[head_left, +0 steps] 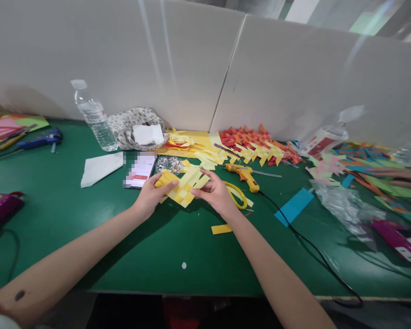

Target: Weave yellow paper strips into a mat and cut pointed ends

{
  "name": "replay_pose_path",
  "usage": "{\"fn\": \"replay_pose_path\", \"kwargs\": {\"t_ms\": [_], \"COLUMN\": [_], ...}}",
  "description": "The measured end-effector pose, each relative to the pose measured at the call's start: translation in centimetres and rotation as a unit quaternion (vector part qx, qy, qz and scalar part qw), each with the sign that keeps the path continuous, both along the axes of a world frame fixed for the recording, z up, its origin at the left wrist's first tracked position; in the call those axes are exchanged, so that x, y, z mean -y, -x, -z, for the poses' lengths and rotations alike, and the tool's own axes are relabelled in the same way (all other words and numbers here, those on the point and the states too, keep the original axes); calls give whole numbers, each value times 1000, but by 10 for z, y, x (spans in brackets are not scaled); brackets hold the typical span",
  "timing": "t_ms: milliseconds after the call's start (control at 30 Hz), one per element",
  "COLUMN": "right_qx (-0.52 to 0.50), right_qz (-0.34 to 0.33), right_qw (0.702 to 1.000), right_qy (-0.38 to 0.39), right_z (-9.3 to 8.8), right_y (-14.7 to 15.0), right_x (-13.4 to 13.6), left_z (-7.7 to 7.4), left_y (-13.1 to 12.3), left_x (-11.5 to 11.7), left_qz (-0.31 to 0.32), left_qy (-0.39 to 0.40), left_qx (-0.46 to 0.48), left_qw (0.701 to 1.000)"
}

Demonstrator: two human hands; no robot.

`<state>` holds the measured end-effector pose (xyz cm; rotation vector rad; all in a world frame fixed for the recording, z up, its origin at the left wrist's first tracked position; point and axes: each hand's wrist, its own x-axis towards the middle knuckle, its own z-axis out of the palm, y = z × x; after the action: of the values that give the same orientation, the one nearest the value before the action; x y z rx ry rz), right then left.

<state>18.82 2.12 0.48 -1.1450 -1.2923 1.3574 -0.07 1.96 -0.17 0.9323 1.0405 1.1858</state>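
Note:
Between my hands, above the green table (150, 256), is a piece woven from light and darker yellow paper strips (184, 192). My left hand (150, 194) pinches its left side, thumb on top. On the right edge, my right hand (215, 192) grips the loose strips between thumb and fingers. Just behind the woven piece lies a clear round case of small beads or eyes (167, 163). A yellow glue gun (245, 173) rests to the right of my right hand, near a yellow-handled tool (240, 195). A yellow strip (221, 229) lies under my right wrist.
Behind are red woven paper fish (243, 137), a phone (140, 169), a patterned cloth bag (133, 125) and a water bottle (96, 119). A black cord (308, 242) crosses the right side. Another person's hand (400, 176) is at far right. A partition (123, 55) stands behind.

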Motion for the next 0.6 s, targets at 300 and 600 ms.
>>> {"fn": "replay_pose_path", "kwargs": {"t_ms": [300, 600], "right_qx": [-28, -14], "right_qz": [63, 55], "right_qw": [998, 998], "right_qy": [-2, 1], "right_z": [-3, -6], "right_y": [-7, -10], "right_x": [-6, -6], "left_z": [2, -4], "left_y": [2, 1], "left_x": [-3, -2], "left_qz": [28, 41], "left_qy": [6, 22], "left_qx": [-6, -8], "left_qw": [1000, 999]}}
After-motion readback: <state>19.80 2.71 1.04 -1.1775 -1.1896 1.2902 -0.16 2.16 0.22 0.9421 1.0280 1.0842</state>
